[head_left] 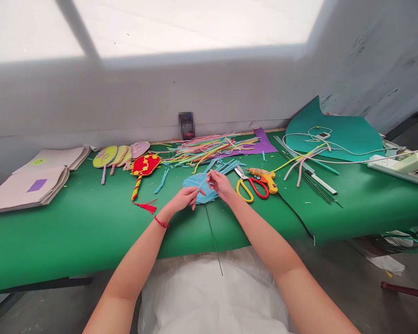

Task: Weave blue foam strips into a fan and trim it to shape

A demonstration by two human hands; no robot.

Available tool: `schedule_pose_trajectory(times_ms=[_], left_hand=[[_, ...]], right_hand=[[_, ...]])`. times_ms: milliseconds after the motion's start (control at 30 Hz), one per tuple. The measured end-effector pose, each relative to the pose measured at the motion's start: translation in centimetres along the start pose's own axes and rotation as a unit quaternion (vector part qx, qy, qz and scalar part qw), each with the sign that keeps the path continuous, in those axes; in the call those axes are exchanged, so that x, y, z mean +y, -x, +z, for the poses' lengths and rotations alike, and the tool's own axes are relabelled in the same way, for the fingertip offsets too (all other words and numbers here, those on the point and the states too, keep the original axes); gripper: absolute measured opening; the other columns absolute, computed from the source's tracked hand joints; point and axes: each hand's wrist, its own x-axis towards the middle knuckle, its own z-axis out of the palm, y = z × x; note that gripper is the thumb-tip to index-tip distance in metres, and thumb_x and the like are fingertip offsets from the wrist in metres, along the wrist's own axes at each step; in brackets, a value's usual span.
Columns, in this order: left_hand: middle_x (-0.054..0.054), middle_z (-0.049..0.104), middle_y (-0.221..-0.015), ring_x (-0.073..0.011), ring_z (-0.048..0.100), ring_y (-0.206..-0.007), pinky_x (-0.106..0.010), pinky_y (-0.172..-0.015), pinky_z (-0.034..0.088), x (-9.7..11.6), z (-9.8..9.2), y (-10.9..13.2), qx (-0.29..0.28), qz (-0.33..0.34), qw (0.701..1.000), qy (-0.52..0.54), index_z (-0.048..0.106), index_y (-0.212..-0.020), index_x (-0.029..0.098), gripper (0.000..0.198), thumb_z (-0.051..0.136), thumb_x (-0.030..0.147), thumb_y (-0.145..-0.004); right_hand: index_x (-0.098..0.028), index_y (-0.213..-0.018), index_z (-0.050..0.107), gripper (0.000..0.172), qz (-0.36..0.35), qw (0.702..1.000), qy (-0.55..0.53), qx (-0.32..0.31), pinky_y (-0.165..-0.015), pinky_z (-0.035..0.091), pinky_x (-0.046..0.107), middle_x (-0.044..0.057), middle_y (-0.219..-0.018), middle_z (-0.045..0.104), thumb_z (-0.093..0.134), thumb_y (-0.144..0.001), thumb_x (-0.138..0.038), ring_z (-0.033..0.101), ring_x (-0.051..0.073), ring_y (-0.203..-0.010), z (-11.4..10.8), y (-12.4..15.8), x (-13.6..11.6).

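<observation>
Low over the table, my left hand [187,197] is closed, its fingers pinching one end of a thin pale-blue pipe cleaner [202,184]. My right hand [221,185] pinches near the other end with thumb and forefinger. Beneath both hands lies a fan shape made of blue pipe cleaners [192,182], side by side and partly covered by my fingers. From its lower edge a thin dark green wire [213,234] runs toward me past the table's edge. To the right of my right hand lie scissors [244,188] with one yellow and one red handle.
A yellow glue gun [267,180] with a black cord lies beside the scissors. Behind are loose coloured pipe cleaners [209,150] and purple sheet [263,141]. A red-and-yellow fan [145,165], several pale fans [105,157] and paper stacks [35,188] lie left; a power strip [383,162] sits right.
</observation>
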Motion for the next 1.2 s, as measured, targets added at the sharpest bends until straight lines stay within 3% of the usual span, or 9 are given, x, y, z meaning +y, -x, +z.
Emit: schedule_pose_trajectory(times_ms=[133,367,567,867,1033,1200], left_hand=[[0.008,0.037,-0.05,-0.0112,0.051,-0.045,-0.026,-0.056,0.042,0.3,0.2,0.1,0.0,-0.005,1.0,0.005,0.062,-0.096,0.014,0.044,0.045,0.054,-0.087],[0.008,0.038,-0.05,-0.0112,0.054,-0.046,-0.026,-0.057,0.043,-0.1,0.1,0.0,-0.005,-0.007,1.0,-0.005,0.063,-0.097,0.015,0.043,0.045,0.054,-0.088],[0.008,0.037,-0.05,-0.0111,0.053,-0.046,-0.026,-0.059,0.043,0.0,0.0,0.0,-0.008,-0.002,1.0,-0.01,0.063,-0.097,0.015,0.042,0.044,0.051,-0.089],[0.006,0.041,-0.05,-0.0115,0.052,-0.046,-0.025,-0.055,0.042,0.8,0.0,0.3,0.014,-0.007,1.0,-0.008,0.064,-0.096,0.014,0.043,0.047,0.053,-0.087],[0.008,0.037,-0.049,-0.0111,0.051,-0.045,-0.025,-0.053,0.041,0.1,-0.5,0.0,0.051,-0.001,0.999,0.015,0.063,-0.099,0.014,0.047,0.048,0.056,-0.085],[0.008,0.041,-0.045,-0.011,0.051,-0.041,-0.024,-0.05,0.041,-0.8,-0.7,-0.5,0.073,0.001,0.997,0.032,0.063,-0.098,0.014,0.047,0.052,0.057,-0.083]], right_hand=[[-0.02,-0.074,0.058,0.047,-0.009,1.0,0.015,0.007,-0.047,0.031,0.02,-0.003,-0.062,0.052,0.075,-0.06,-0.061,0.047,0.008,-0.057,0.0,0.0,-0.1],[-0.02,-0.07,0.056,0.045,-0.033,0.999,0.004,0.016,-0.043,0.026,0.022,-0.008,-0.052,0.038,0.075,-0.061,-0.059,0.03,0.006,-0.046,0.3,0.1,-0.4],[-0.021,-0.071,0.054,0.043,-0.022,1.0,-0.018,0.001,-0.043,0.026,0.023,-0.005,-0.057,0.043,0.075,-0.062,-0.057,0.035,0.008,-0.05,0.2,0.1,-0.4],[-0.021,-0.073,0.057,0.039,-0.041,0.999,-0.02,0.028,-0.042,0.026,0.022,-0.002,-0.063,0.049,0.073,-0.065,-0.055,0.04,0.009,-0.052,0.0,0.0,-0.4],[-0.022,-0.077,0.055,0.031,-0.055,0.995,-0.039,0.069,-0.04,0.027,0.023,-0.002,-0.062,0.048,0.067,-0.074,-0.051,0.04,0.009,-0.049,-1.2,-0.5,-1.0],[-0.021,-0.075,0.055,0.03,-0.064,0.992,-0.044,0.103,-0.039,0.027,0.022,-0.002,-0.061,0.048,0.068,-0.073,-0.049,0.037,0.008,-0.048,-1.5,-0.6,-0.9]])
